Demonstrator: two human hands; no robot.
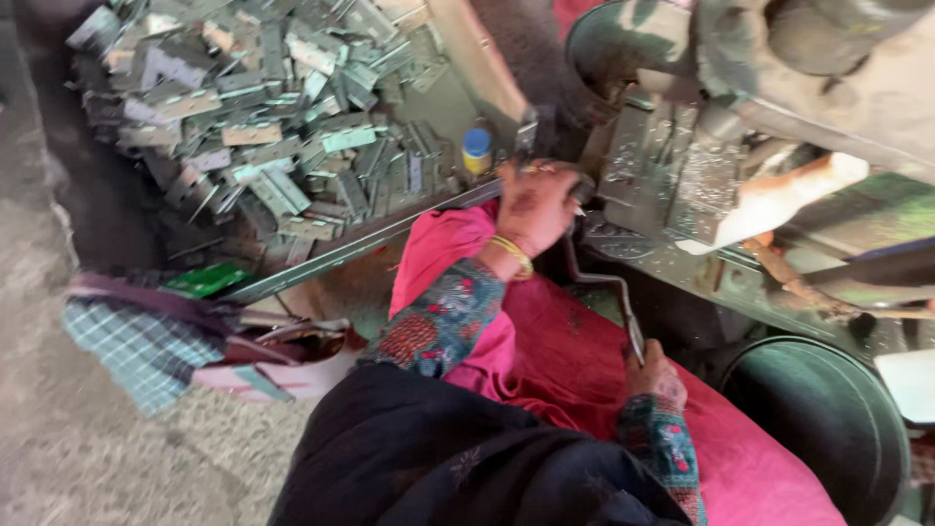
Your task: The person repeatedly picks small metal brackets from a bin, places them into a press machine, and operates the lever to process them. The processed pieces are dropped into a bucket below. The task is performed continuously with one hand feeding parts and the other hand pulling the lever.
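Right hand (654,375) clenched around bent grey metal lever (609,297), long axis running up-left toward press; left hand (536,206) curled over small metal part, grip unclear.

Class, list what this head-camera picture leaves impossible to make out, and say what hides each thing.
- Head view: what the left hand grips; its fingers cover it.
- Head view: the lever's lower end, hidden by the right hand.
- Head view: single metal pieces; motion blur.
- Head view: the press machine; cut off by the top edge.
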